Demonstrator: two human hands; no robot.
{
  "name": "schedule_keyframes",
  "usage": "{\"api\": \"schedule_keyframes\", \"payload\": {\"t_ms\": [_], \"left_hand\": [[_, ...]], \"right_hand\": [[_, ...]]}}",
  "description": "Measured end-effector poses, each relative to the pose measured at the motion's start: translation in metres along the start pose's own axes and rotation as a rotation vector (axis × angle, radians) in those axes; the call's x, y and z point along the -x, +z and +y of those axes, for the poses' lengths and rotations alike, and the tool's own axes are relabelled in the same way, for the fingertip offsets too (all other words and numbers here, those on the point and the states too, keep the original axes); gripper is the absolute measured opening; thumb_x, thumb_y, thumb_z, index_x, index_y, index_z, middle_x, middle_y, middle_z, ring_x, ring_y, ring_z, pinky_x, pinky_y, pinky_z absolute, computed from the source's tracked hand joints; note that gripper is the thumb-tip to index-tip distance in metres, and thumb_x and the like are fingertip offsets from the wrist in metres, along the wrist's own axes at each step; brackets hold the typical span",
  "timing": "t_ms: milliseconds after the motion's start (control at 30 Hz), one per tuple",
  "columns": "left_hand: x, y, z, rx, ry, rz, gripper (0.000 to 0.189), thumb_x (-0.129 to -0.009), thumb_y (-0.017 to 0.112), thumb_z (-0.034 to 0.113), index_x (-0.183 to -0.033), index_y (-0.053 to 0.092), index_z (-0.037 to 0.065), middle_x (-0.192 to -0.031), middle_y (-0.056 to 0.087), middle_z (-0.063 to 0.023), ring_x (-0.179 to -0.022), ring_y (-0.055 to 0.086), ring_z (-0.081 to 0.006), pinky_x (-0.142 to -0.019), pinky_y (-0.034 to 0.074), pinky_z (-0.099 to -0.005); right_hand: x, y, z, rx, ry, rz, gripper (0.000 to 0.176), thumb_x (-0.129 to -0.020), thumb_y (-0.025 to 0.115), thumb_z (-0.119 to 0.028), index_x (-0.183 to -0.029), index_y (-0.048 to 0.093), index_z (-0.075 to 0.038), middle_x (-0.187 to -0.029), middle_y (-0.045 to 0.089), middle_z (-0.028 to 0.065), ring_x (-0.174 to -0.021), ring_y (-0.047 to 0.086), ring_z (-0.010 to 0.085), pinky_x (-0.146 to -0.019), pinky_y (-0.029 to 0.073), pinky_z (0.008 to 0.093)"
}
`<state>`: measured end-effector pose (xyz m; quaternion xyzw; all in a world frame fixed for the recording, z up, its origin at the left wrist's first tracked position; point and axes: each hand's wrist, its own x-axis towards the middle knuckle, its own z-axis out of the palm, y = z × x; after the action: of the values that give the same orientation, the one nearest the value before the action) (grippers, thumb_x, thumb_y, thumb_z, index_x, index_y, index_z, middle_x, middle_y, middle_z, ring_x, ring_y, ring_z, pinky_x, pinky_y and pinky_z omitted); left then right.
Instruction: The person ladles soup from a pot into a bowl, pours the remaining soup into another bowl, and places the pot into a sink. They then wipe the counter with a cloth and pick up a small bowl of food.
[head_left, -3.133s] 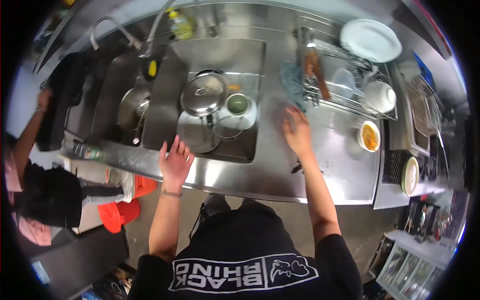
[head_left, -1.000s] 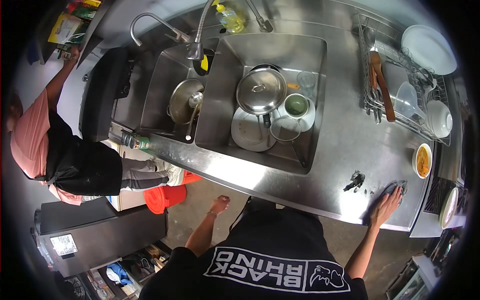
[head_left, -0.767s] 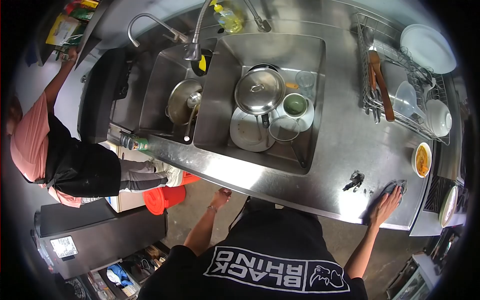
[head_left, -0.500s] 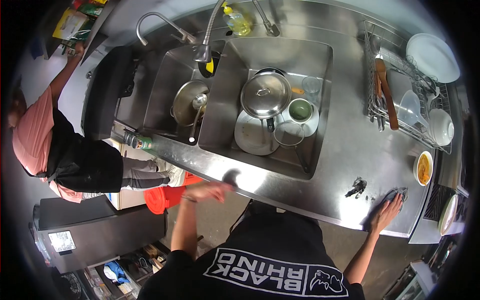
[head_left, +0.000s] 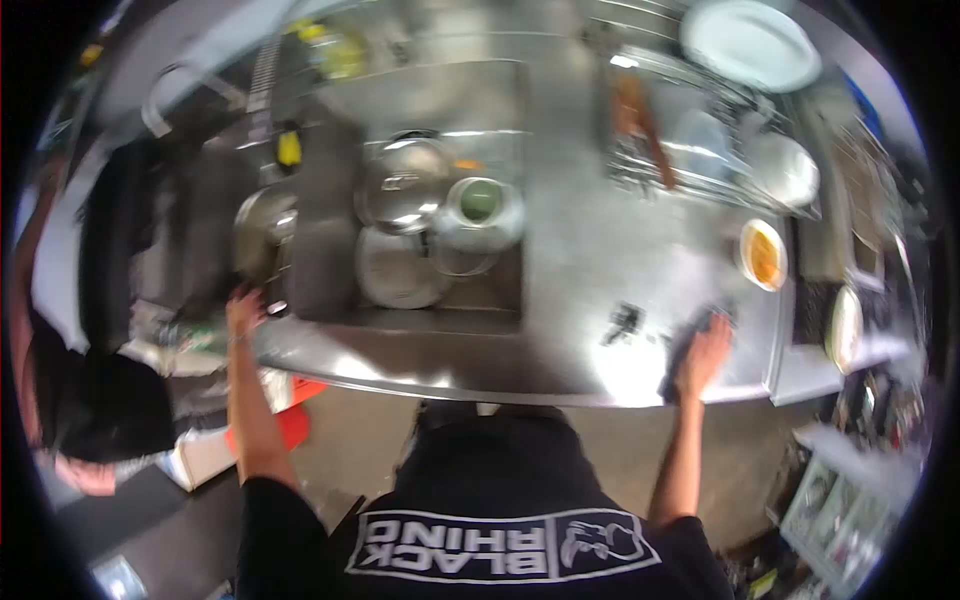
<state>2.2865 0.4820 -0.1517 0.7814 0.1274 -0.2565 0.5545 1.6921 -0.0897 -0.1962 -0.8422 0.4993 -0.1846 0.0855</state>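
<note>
Blurred by motion, my left hand is at the front edge of the left sink basin, its fingers right by the handle end of the ladle. That ladle leans in a metal pot. On the steel counter at the right, my right hand presses down over a grey cloth, mostly hidden beneath it. A dark smear of food scraps lies to the left of this hand. Beyond it stands a white bowl of orange food.
The right basin holds a lidded pan, a plate, a green bowl and a strainer. A wire dish rack stands at the back right. A co-worker is at the far left, near a red bin.
My left hand has moved from in front of the counter edge leftward to the left basin. My right hand stays on the cloth. The whole view has swung to the right.
</note>
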Motion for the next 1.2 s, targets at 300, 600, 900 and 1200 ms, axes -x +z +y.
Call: {"api": "schedule_keyframes", "payload": {"t_ms": [300,600,900,1200], "left_hand": [[0.123,0.119,-0.068,-0.34,0.679,0.309,0.035,-0.088,0.049,0.008,-0.122,0.042,0.003,-0.072,0.046,0.0018,-0.06,0.039,-0.0039,-0.053,0.033,-0.0174],[0.17,0.241,-0.05,-0.061,0.631,0.014,0.031,-0.088,0.05,0.007,-0.118,0.043,0.004,-0.071,0.047,0.0022,-0.061,0.042,-0.0039,-0.056,0.036,-0.0175],[0.196,0.218,-0.047,-0.435,0.805,0.122,0.03,-0.088,0.048,0.008,-0.116,0.044,0.0,-0.075,0.051,-0.0042,-0.066,0.047,-0.0113,-0.063,0.041,-0.0253],[0.204,0.214,-0.088,-0.775,0.939,0.317,0.033,-0.089,0.045,0.022,-0.11,0.047,-0.003,-0.095,0.052,-0.0146,-0.093,0.044,-0.0307,-0.085,0.031,-0.0409]], "right_hand": [[0.028,-0.002,-0.121,-0.216,-0.19,-0.232,0.056,-0.08,0.047,-0.013,-0.132,0.029,-0.001,-0.141,0.022,0.0147,-0.131,0.015,0.0358,-0.106,0.013,0.0472],[0.031,0.005,-0.196,-0.182,-0.433,-0.353,0.055,-0.081,0.049,-0.021,-0.129,0.034,0.001,-0.137,0.027,0.0191,-0.128,0.023,0.0369,-0.104,0.021,0.0452],[-0.01,-0.02,-0.075,0.009,-0.111,-0.167,0.049,-0.084,0.044,-0.013,-0.129,0.033,0.001,-0.137,0.028,0.0194,-0.128,0.022,0.0375,-0.105,0.018,0.0456],[0.042,0.014,-0.207,-0.315,-0.63,-0.496,0.052,-0.082,0.046,-0.021,-0.129,0.036,-0.001,-0.136,0.032,0.0163,-0.127,0.026,0.0338,-0.105,0.02,0.0443]]}}
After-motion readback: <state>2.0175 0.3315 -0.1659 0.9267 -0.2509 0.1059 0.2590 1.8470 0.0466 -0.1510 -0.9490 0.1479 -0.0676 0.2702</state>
